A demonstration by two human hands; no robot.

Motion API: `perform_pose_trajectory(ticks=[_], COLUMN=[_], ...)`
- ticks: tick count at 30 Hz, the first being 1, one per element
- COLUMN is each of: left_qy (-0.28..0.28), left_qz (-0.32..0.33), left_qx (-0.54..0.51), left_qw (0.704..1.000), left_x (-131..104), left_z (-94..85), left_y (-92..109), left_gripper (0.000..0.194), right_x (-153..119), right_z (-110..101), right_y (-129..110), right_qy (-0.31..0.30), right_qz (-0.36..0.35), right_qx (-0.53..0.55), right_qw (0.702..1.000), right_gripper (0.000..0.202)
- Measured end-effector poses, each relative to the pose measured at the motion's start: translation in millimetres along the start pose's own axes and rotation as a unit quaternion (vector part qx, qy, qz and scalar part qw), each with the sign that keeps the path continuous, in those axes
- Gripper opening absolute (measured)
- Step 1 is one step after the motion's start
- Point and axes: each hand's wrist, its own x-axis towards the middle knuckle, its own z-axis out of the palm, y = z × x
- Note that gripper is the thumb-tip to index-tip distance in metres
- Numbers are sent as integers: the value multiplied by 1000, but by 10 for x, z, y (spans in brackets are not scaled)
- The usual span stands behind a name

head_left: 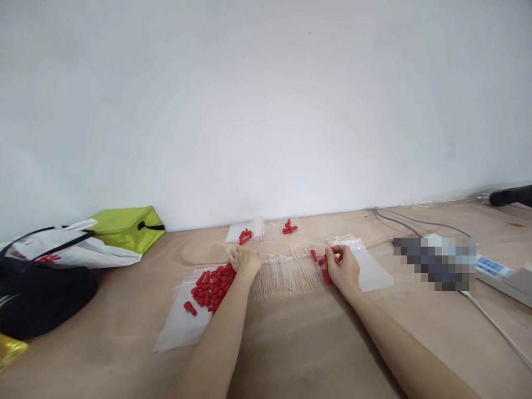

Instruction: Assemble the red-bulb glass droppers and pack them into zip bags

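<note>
Many red rubber bulbs [208, 288] lie heaped on a stack of clear zip bags [178, 327] at the left. My left hand [245, 261] is at the heap's right edge, beside a row of thin clear tubes [282, 274]; its fingers are bent downward, and whether they hold anything is hidden. My right hand [343, 269] is at the right end of the row, thumb and fingers closed on a red bulb [334, 251]. Several more red bulbs lie under and beside it, next to another stack of clear bags [372, 269].
Two bags with red bulbs [245, 236] [290, 227] lie near the wall. A green bag [124, 227], white bag [112, 255] and black bag [45, 299] are at the left. A power strip [494, 266] and cables lie at the right.
</note>
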Motion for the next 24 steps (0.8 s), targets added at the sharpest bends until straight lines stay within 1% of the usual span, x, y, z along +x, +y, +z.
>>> perform_pose_trajectory(ticks=[2, 3, 4, 6, 8, 9, 10, 12, 13, 15, 17, 20, 24], left_qy=[9, 13, 13, 2, -20, -35, -41, -52, -53, -49, -33, -10, 11], left_qz=[29, 50, 75, 133, 186, 247, 283, 316, 329, 344, 345, 337, 352], left_qx=[-29, -48, -68, -109, -141, -184, -216, -254, -265, -276, -277, -263, -234], left_qw=[999, 998, 995, 985, 972, 951, 933, 913, 905, 896, 896, 904, 906], left_x=[-41, -95, -175, -407, -694, -834, -960, -1142, -1194, -1234, -1220, -1185, -1179], left_z=[-102, -157, -208, -275, -279, -260, -232, -166, -136, -92, -68, -56, -65], left_y=[40, 50, 49, 6, -92, -154, -218, -330, -371, -417, -429, -431, -438], left_gripper=[15, 18, 21, 24, 22, 20, 19, 17, 16, 17, 18, 18, 21], right_x=[-64, -108, -160, -284, -423, -492, -556, -656, -689, -722, -722, -698, -677], right_z=[11, 15, 16, 18, 20, 23, 25, 24, 19, -2, -29, -55, -55], right_y=[-27, -49, -73, -123, -159, -170, -179, -196, -209, -243, -283, -321, -318], right_qy=[8, 10, 11, -4, -37, -59, -81, -130, -156, -194, -218, -231, -244], right_qz=[-16, -33, -54, -103, -143, -153, -155, -153, -156, -177, -207, -234, -258], right_qx=[103, 136, 157, 179, 196, 207, 218, 236, 239, 228, 201, 164, 129], right_qw=[995, 990, 986, 978, 969, 965, 960, 951, 946, 938, 932, 930, 926], right_gripper=[38, 37, 35, 27, 19, 17, 17, 13, 15, 21, 21, 21, 18])
